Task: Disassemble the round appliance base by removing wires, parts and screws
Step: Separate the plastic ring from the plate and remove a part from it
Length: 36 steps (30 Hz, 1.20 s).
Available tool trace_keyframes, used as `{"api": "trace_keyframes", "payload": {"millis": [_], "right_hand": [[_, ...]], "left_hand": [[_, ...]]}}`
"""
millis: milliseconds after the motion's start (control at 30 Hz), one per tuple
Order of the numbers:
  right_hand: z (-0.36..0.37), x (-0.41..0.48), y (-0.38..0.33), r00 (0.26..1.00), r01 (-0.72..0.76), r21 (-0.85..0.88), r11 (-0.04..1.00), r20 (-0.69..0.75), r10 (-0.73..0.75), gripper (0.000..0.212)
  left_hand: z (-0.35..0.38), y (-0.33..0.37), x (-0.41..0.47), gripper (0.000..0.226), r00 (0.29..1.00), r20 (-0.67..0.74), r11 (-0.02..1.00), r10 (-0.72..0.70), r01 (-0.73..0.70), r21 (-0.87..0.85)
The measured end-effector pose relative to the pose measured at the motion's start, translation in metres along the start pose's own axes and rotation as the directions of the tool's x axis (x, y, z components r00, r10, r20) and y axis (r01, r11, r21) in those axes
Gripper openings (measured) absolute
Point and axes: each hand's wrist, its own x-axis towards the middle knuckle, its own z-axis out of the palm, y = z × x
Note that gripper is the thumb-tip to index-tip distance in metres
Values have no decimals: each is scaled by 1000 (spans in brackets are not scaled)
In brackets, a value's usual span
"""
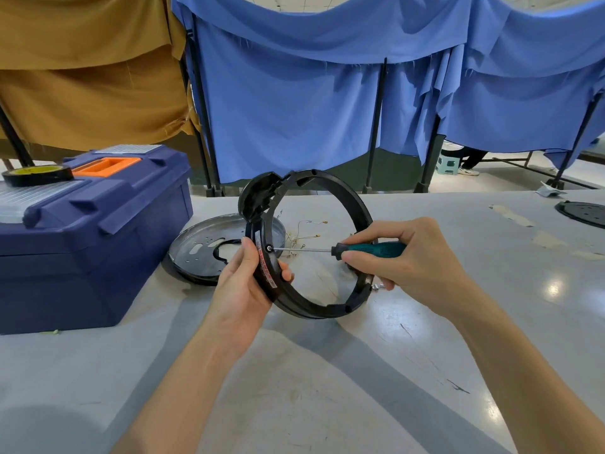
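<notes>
A black ring-shaped appliance base [330, 185] stands tilted on its edge on the table. My left hand [242, 290] grips its left rim, thumb on the outside and fingers inside. My right hand [409, 257] holds a screwdriver [370, 250] with a teal handle. Its thin shaft reaches left across the ring's opening, and the tip sits on a screw [269, 248] on the inner side of the left rim, beside a label. A black flap-like part [258, 194] sticks up at the ring's upper left.
A round metal plate [196, 247] with holes lies behind the ring, with loose thin wires [304, 231] beside it. A blue toolbox [91, 237] with a roll of black tape [37, 174] on top stands at left. A black disc [582, 213] lies far right. Cloth partitions hang behind.
</notes>
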Motion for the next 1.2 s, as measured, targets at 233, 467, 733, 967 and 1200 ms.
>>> {"api": "trace_keyframes", "payload": {"millis": [233,467,733,967,1200], "right_hand": [[-14,-1,-11,996,90,-6,996,-24,-90,13],[-20,2,7,999,22,-35,999,26,-21,24],[-15,4,28,956,-84,-152,985,268,123,13],[-5,5,39,924,-114,-151,982,347,160,11],[18,3,44,922,-58,-53,997,381,74,16]], "left_hand": [[14,18,-2,30,978,72,950,198,-209,234],[26,25,-3,25,924,87,824,373,-373,428],[28,15,-6,25,874,178,619,451,-450,644],[30,0,-6,21,864,260,534,430,-476,699],[35,-13,-8,18,866,316,483,387,-482,731]]}}
